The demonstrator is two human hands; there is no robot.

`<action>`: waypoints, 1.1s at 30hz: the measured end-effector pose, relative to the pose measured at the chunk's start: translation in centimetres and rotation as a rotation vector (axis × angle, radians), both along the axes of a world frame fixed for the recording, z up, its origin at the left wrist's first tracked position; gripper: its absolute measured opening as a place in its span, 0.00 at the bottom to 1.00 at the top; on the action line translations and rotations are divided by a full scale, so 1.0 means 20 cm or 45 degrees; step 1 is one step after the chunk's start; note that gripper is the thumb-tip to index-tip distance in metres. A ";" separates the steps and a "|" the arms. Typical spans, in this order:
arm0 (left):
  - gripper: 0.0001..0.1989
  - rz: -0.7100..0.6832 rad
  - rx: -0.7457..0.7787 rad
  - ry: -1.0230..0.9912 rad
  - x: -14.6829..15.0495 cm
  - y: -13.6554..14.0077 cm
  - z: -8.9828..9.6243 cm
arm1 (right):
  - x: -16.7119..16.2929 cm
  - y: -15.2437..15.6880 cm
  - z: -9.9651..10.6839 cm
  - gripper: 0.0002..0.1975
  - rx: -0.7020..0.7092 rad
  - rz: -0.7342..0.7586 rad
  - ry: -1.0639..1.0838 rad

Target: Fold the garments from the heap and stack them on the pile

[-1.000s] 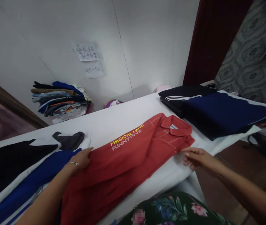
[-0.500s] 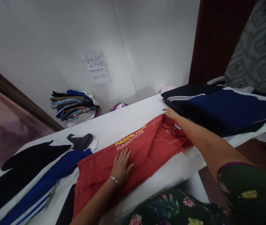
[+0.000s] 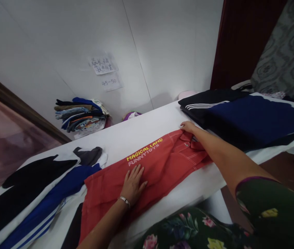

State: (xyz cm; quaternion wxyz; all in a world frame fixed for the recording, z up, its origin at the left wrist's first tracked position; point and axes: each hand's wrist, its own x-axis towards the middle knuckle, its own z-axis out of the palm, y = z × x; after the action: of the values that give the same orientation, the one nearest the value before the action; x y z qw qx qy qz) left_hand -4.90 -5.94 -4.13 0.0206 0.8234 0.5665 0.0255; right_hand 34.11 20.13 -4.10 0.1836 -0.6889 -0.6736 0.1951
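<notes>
A red jacket (image 3: 159, 173) lies lengthwise on the white table, its collar and a metal button toward the right. Yellow and white printed letters run along its far side. My left hand (image 3: 133, 181) rests flat on the middle of the jacket, fingers spread, just below the print. At the collar end, the fingers of my right hand (image 3: 188, 127) are closed on the far corner of the cloth; the fingertips are partly hidden. Creases cross the fabric between both hands.
Dark folded clothes (image 3: 240, 114) are piled at the right. Black and blue garments (image 3: 45, 193) lie at the left of the white table (image 3: 126, 135). Beyond the far edge stands a stack of folded clothes (image 3: 82, 114). Handwritten papers (image 3: 104, 65) hang on the wall.
The fingers of my right hand have drawn in at the jacket's collar corner, which sits slightly lower in view. My left hand stays flat in nearly the same place.
</notes>
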 end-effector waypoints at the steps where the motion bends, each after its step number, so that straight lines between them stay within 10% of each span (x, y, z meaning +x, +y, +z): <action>1: 0.28 0.009 -0.036 -0.012 0.00 0.00 0.01 | -0.01 0.00 -0.01 0.16 0.001 -0.012 -0.039; 11: 0.25 0.125 -0.040 -0.222 0.02 0.20 0.15 | -0.05 -0.04 -0.03 0.21 0.049 -0.039 -0.236; 23: 0.31 0.101 -0.187 0.151 0.16 0.20 0.04 | -0.32 -0.19 0.05 0.23 0.357 0.330 -0.267; 33: 0.31 0.092 -0.151 0.175 0.17 0.20 0.02 | -0.32 -0.33 -0.05 0.44 -0.072 0.448 -0.343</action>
State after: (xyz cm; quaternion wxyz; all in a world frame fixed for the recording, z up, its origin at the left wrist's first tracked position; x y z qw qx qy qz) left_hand -1.59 -1.88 -3.64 0.0296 0.7997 0.5963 -0.0638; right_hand 27.70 13.48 -5.13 0.0357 -0.5854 -0.7961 0.1490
